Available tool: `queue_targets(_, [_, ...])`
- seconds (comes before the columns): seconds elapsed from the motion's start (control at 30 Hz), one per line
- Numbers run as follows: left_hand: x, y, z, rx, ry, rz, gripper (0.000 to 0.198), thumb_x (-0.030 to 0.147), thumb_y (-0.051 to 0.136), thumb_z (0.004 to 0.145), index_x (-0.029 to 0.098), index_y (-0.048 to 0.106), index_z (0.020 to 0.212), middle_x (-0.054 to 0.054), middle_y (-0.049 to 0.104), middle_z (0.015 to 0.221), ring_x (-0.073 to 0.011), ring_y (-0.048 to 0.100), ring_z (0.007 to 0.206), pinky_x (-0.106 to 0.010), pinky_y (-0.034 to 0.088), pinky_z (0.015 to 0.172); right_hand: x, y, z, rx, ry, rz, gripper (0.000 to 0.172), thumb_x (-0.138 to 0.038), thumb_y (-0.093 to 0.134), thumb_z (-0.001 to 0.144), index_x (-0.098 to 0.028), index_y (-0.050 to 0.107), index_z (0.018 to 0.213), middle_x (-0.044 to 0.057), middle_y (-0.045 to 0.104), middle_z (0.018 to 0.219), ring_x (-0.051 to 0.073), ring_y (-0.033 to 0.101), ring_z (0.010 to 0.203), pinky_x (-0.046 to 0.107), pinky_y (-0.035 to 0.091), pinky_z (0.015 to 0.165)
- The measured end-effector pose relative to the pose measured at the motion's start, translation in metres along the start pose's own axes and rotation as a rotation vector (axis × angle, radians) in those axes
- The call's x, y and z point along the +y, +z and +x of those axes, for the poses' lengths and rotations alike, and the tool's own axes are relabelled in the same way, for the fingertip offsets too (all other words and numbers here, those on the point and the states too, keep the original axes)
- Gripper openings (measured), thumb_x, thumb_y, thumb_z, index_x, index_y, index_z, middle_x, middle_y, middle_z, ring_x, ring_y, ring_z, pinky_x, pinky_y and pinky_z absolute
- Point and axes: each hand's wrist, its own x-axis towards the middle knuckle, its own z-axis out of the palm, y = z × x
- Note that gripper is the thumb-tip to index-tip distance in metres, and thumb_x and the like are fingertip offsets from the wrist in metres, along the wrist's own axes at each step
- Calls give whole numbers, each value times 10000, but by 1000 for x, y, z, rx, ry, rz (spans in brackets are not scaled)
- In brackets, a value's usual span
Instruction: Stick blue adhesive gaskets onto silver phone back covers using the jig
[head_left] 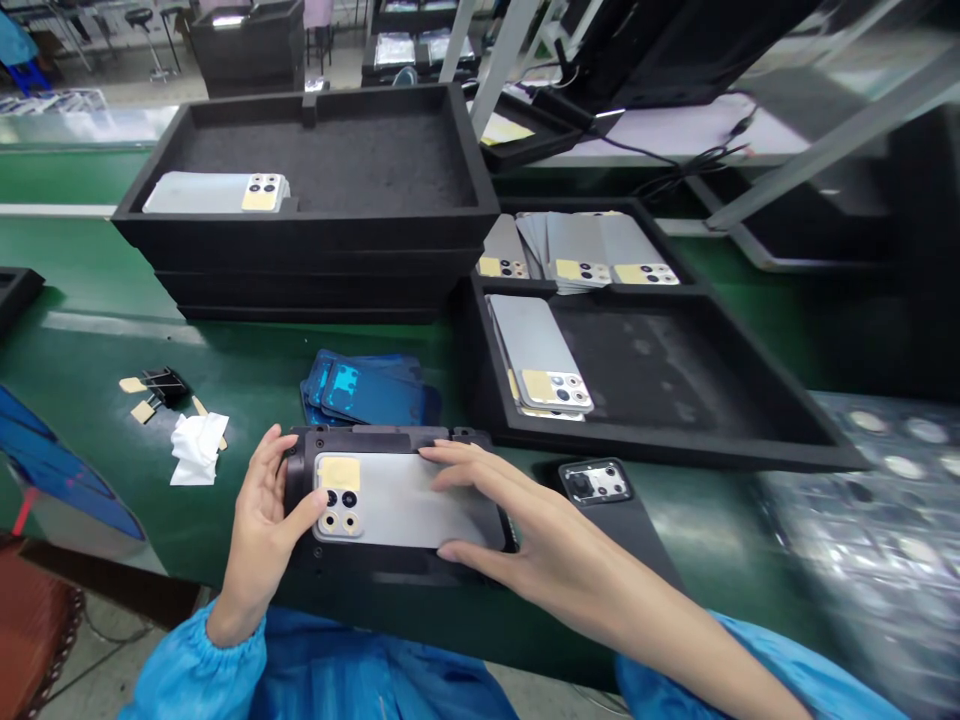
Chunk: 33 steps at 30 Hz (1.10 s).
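Observation:
A silver phone back cover (pixel 420 505) lies lengthwise on a black fixture (pixel 345 565) at the table's front edge. Its camera openings and a cream patch face up at the left end. My left hand (pixel 266 525) curls round the fixture's left end, thumb pressed beside the camera openings. My right hand (pixel 517 500) spans the cover's right part, fingers at the far long edge and thumb at the near one. Just behind the fixture are stacked blue film-covered plates (pixel 375 388). Right of my right hand lies a dark phone body (pixel 598 482) with its camera plate showing.
Stacked black trays (pixel 322 245) stand behind, a silver cover stack (pixel 199 193) in the top one. Another black tray (pixel 675 435) at right holds more silver covers (pixel 536 345). A crumpled tissue (pixel 197 450) and black binder clip (pixel 166 385) lie left; clear plastic trays (pixel 885 530) lie far right.

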Motion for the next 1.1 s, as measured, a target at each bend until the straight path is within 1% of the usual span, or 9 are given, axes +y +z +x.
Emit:
queue_targets(0.13, [-1,-1,0,-3,5,1,526,294,867,697,266,636,1169,-64,367,1618,-298,370,1483,-413,350,1218,0,1,0,10,2,5,266,-173,649,848,-273,559,1078,78,557,1476,305,482,1419,505,453,1154])
queue_targets(0.33, [-1,-1,0,-10,7,4,525,298,867,687,260,649,1163,-67,376,1614,-315,354,1490,-427,334,1227,2,0,-1,-12,30,5,264,-194,656,841,-276,565,1075,69,553,1485,318,478,1421,540,408,1180])
queue_targets(0.43, [-1,-1,1,-20,10,7,521,290,866,696,264,650,1170,-60,376,1614,-301,354,1491,-406,345,1222,2,0,-1,-14,39,22,276,-196,649,842,-279,554,1088,68,548,1490,316,482,1418,567,365,1200])
queue_targets(0.5, [-1,-1,1,-26,13,10,517,291,865,706,261,648,1174,-62,377,1612,-291,362,1488,-389,366,1209,3,1,-1,-12,43,38,271,-197,638,849,-280,543,1089,68,541,1496,310,476,1424,588,319,1219])
queue_targets(0.57, [-1,-1,1,-25,17,12,506,301,865,711,252,650,1166,-70,384,1607,-288,378,1480,-377,392,1192,3,1,0,-18,52,51,268,-195,633,848,-280,536,1083,63,537,1499,304,469,1429,602,297,1225])
queue_targets(0.7, [-1,-2,1,-28,22,15,497,299,863,718,242,648,1164,-80,387,1605,-278,396,1470,-362,402,1183,1,0,1,-35,68,60,271,-183,631,839,-276,529,1073,63,536,1502,312,459,1436,611,296,1224])
queue_targets(0.93, [-2,-2,2,-40,40,20,490,298,862,716,224,650,1152,-102,402,1592,-296,387,1474,-392,357,1213,1,0,2,-29,62,46,287,-156,637,838,-274,518,1072,68,530,1508,317,446,1444,608,280,1232])
queue_targets(1.1, [-5,-4,2,-47,33,13,510,288,864,712,247,646,1172,-78,388,1602,-282,374,1482,-379,357,1211,2,2,2,-34,52,37,275,-173,643,844,-272,513,1065,61,532,1507,313,452,1440,608,284,1228])
